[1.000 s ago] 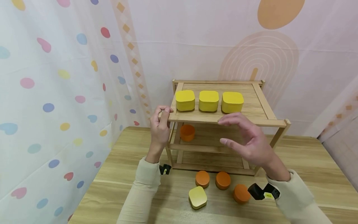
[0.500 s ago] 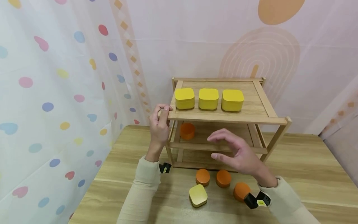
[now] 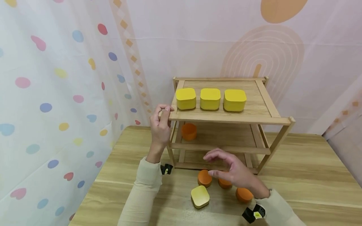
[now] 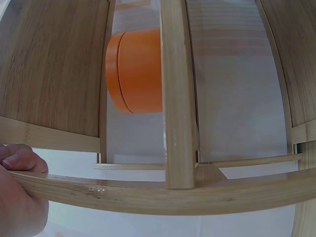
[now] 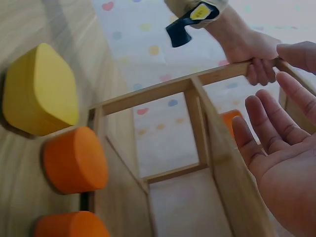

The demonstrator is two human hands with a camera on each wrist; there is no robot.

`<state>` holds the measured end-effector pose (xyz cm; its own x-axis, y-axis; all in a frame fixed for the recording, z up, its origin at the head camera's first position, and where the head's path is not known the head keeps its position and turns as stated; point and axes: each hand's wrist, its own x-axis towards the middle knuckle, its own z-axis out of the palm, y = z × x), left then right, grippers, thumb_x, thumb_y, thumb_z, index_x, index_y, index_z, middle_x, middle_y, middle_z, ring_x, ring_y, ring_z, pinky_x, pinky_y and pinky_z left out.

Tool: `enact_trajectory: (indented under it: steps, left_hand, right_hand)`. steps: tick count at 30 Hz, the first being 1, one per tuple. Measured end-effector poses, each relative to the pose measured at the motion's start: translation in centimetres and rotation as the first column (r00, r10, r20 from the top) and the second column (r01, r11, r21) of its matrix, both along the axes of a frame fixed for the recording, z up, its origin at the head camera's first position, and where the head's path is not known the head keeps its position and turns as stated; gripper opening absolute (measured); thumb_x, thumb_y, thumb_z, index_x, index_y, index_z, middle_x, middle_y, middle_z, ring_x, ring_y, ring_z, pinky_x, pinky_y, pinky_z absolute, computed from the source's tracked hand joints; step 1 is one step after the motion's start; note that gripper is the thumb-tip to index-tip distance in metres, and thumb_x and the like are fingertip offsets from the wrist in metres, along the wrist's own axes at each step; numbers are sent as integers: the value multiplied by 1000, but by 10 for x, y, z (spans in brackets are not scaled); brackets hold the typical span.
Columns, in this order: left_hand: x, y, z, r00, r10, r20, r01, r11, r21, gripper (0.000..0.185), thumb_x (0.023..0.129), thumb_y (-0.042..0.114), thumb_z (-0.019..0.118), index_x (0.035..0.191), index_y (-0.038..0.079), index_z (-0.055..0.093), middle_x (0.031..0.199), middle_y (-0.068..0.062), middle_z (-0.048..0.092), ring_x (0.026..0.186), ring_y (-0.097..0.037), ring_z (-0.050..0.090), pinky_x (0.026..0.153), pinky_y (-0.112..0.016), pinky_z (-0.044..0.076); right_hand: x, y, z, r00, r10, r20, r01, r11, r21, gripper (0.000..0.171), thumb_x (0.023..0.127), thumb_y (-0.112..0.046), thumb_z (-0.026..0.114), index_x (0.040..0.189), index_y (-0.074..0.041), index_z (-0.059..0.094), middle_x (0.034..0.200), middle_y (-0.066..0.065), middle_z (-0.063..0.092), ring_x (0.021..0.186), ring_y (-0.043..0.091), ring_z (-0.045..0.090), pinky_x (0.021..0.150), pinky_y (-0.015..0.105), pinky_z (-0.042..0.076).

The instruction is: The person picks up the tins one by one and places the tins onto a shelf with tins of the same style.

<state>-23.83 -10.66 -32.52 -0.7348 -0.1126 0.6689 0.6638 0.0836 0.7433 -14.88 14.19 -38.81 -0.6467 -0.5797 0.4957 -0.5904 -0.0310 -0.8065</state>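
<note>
I judged the main risk to be the wooden rack (image 3: 226,117) shifting or tipping, since only my left hand (image 3: 160,127) gripped its near-left top corner and a knock from below could jolt the three yellow boxes (image 3: 210,99) on top. My right hand (image 3: 234,171), fingers spread and holding nothing, hovered just above the middle orange tin (image 3: 224,183) on the table (image 3: 311,175), with the left orange tin (image 3: 204,178) and the yellow box (image 3: 200,196) just left of it; a careless descent could have nudged those neighbours.

head high, wrists close, shelf (image 3: 226,117) shared
</note>
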Motion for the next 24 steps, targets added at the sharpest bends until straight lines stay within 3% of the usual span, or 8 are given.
enact_trajectory:
  steps: [7, 13, 19, 24]
  left_hand:
    - [0, 0, -1, 1000, -5, -3, 5, 1000, -3, 33, 105, 24, 42, 96, -3, 58, 52, 2, 31, 41, -13, 25, 41, -24, 23]
    - [0, 0, -2, 1000, -21, -1, 21, 1000, 10, 33, 105, 24, 42, 97, -4, 57, 52, 2, 30, 42, -13, 24, 41, -23, 23]
    - [0, 0, -1, 1000, -24, -7, 24, 1000, 19, 34, 105, 24, 42, 96, -5, 58, 52, 2, 29, 42, -11, 23, 41, -23, 22]
    - [-1, 0, -1, 1000, -28, -10, 28, 999, 26, 34, 104, 24, 42, 96, -5, 57, 53, 2, 27, 43, -10, 21, 42, -23, 22]
  right_hand:
    - [5, -4, -22, 996, 50, 71, -51, 999, 3, 36, 91, 5, 64, 125, 0, 57, 123, 11, 59, 112, 15, 58, 97, 32, 49]
    - [11, -9, -41, 985, 89, 146, -90, 996, 1, 37, 91, 0, 67, 126, 4, 54, 121, 16, 58, 110, 26, 59, 95, 38, 50]
    - [15, -12, -54, 968, 96, 231, -100, 995, 9, 39, 91, -6, 69, 128, -5, 55, 122, 14, 59, 109, 28, 61, 96, 40, 50]
    - [16, -12, -62, 954, 115, 278, -124, 992, 17, 41, 92, -7, 68, 130, -5, 54, 124, 16, 59, 110, 28, 60, 97, 42, 50]
